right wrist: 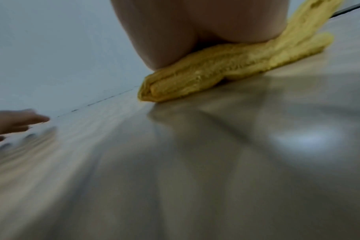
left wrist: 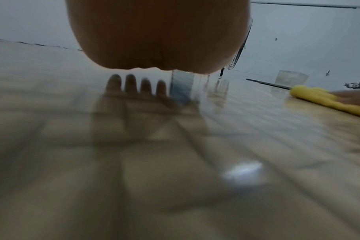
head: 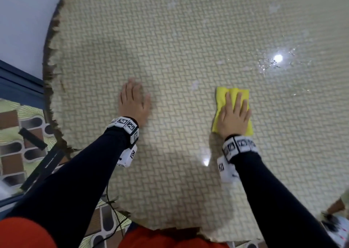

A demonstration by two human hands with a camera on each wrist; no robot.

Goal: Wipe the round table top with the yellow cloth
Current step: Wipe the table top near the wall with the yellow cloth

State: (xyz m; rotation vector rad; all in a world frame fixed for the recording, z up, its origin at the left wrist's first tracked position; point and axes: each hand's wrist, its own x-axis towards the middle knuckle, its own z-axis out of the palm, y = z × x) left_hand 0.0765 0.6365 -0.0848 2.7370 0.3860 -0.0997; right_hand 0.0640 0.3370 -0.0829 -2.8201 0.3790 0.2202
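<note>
Step in hand: the wiping itself, judged from the right hand [head: 234, 115] lying flat on the folded yellow cloth [head: 222, 98] and pressing it onto the round worktop [head: 170, 39].
Cloth position: on the right half of the worktop, toward the near side, folded into a thick pad; the heel of the palm bears down on it in the right wrist view.
Right grip: fingers straight and spread over the cloth, pressing rather than clutching.
Left grip: the left hand [head: 134, 101] holds nothing, fingers extended, palm down on the bare weave well apart from the cloth; whether it bears weight is hard to tell, as it looks blurred.
Unwiped area: droplets [head: 273, 62] glint beyond the cloth, far right.
Next move: probably a push forward and right toward that wet patch, keeping even pressure so the pad stays folded.
</note>
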